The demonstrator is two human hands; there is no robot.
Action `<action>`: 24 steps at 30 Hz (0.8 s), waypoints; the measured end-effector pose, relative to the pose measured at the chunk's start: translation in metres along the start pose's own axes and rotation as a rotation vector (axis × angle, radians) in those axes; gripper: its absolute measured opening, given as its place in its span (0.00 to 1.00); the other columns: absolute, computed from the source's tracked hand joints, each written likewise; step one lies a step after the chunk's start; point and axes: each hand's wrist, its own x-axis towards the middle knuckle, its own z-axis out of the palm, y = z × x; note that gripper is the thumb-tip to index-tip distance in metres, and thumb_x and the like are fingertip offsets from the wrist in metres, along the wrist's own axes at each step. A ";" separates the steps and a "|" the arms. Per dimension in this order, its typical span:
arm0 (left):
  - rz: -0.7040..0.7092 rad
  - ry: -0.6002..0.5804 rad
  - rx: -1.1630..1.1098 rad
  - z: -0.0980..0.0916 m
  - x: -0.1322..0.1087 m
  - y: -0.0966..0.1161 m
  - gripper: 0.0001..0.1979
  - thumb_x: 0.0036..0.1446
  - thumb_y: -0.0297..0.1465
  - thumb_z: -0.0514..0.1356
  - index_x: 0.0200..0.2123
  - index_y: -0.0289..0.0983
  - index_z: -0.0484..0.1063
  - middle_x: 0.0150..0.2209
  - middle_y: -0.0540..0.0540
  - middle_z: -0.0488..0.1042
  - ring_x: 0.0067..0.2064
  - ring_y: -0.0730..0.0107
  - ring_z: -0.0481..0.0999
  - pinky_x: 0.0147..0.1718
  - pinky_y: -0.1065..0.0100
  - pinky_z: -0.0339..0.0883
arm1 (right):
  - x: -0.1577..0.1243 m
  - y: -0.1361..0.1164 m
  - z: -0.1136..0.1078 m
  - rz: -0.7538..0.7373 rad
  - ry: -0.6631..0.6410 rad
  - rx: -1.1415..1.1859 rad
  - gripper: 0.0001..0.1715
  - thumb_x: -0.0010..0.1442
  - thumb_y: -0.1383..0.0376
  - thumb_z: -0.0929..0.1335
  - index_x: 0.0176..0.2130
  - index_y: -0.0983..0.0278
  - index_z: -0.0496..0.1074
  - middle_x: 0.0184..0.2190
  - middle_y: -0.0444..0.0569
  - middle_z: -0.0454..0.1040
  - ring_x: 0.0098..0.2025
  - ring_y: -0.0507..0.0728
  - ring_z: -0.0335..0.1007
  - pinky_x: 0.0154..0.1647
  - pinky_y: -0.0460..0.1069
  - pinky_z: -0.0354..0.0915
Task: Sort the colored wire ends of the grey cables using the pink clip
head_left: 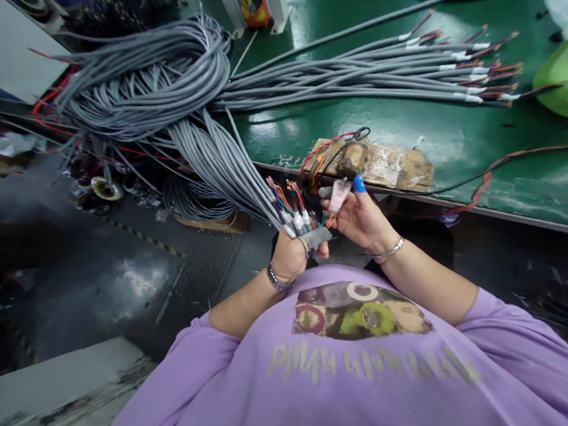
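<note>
My left hand [291, 256] is closed around the end of a bundle of grey cables [233, 157], just below their white-wrapped tips. A grey covering wraps its thumb. Out of the grip stand stripped coloured wires [290, 197] with bare copper ends. My right hand [368, 221] is close beside it, fingers bent in, at thin orange and green wires [332, 221] from the same bundle; the exact pinch is partly hidden. A blue cover [359, 183] sits on the right thumb, and pale pink tape [339, 195] wraps a finger.
On the green bench [461, 129] lie a large grey cable coil [150, 78] and a spread of cables [366, 74] with stripped ends. Near the bench edge is a worn wooden block [390, 166] with wires. A bright green plastic object [565, 75] stands at the right.
</note>
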 end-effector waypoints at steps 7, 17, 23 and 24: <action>-0.027 -0.069 -0.020 0.001 0.010 0.005 0.15 0.45 0.37 0.68 0.18 0.33 0.71 0.15 0.49 0.70 0.15 0.75 0.68 0.17 0.72 0.61 | -0.002 0.007 -0.003 -0.195 0.114 -0.119 0.24 0.52 0.44 0.73 0.32 0.61 0.74 0.25 0.41 0.72 0.25 0.49 0.64 0.27 0.45 0.63; -0.047 -0.056 -0.044 0.003 0.015 0.002 0.15 0.44 0.38 0.67 0.20 0.33 0.70 0.15 0.50 0.69 0.15 0.75 0.67 0.16 0.71 0.62 | 0.003 0.011 0.002 -0.136 0.113 -0.044 0.32 0.48 0.36 0.71 0.29 0.62 0.74 0.24 0.44 0.74 0.26 0.51 0.67 0.29 0.48 0.64; -0.049 -0.015 -0.056 0.005 0.015 0.001 0.15 0.43 0.38 0.68 0.20 0.33 0.70 0.14 0.50 0.69 0.15 0.75 0.67 0.16 0.72 0.63 | 0.006 0.009 0.006 -0.133 0.151 0.081 0.28 0.45 0.41 0.76 0.30 0.62 0.75 0.25 0.42 0.76 0.28 0.51 0.70 0.31 0.48 0.66; -0.048 -0.018 -0.058 0.005 0.015 0.001 0.14 0.43 0.37 0.68 0.20 0.33 0.71 0.14 0.50 0.69 0.15 0.75 0.67 0.16 0.72 0.63 | 0.006 0.008 0.007 -0.140 0.157 0.089 0.28 0.45 0.42 0.76 0.30 0.62 0.75 0.25 0.42 0.76 0.27 0.51 0.69 0.30 0.48 0.66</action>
